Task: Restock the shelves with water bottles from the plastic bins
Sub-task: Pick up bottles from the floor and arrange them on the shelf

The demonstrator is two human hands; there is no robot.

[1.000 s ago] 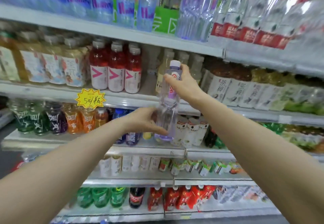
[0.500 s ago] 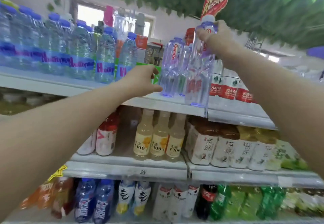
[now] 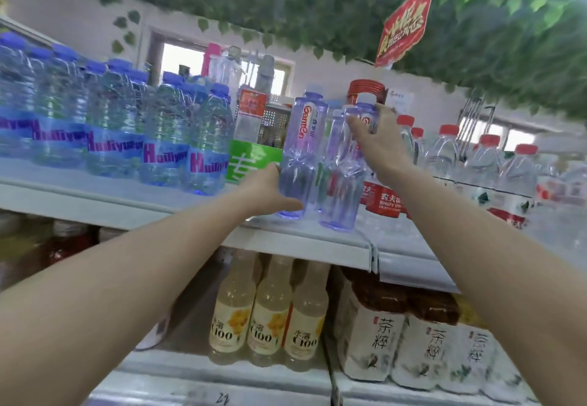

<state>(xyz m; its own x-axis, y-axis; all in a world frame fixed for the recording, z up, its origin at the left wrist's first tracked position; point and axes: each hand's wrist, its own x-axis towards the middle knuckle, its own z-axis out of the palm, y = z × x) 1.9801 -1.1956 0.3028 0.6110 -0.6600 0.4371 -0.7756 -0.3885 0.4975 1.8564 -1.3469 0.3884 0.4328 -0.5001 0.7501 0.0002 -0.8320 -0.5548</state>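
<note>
A tall clear purple-tinted water bottle (image 3: pixel 341 196) stands at the front of the top shelf (image 3: pixel 305 240). My right hand (image 3: pixel 378 142) grips it near the neck, just under its pale cap. To its left stands a matching purple bottle (image 3: pixel 301 158) with a "Ganten" label. My left hand (image 3: pixel 270 192) rests against the lower left side of that bottle, thumb stretched along its base; its fingers are hidden behind the bottle. More bottles of the same kind stand behind these two.
Blue-capped "Huiyuan" water bottles (image 3: pixel 165 138) fill the top shelf's left part, red-capped water bottles (image 3: pixel 495 167) its right. A green box (image 3: pixel 251 161) stands behind my left hand. Below are yellow C100 drinks (image 3: pixel 270 313) and tea bottles (image 3: pixel 413 335). Fake ivy and a red sign (image 3: pixel 406 24) hang overhead.
My right hand has brought the purple bottle from mid-shelf height up to the top shelf and set its base down there. My left hand let go of it and moved to the neighbouring bottle.
</note>
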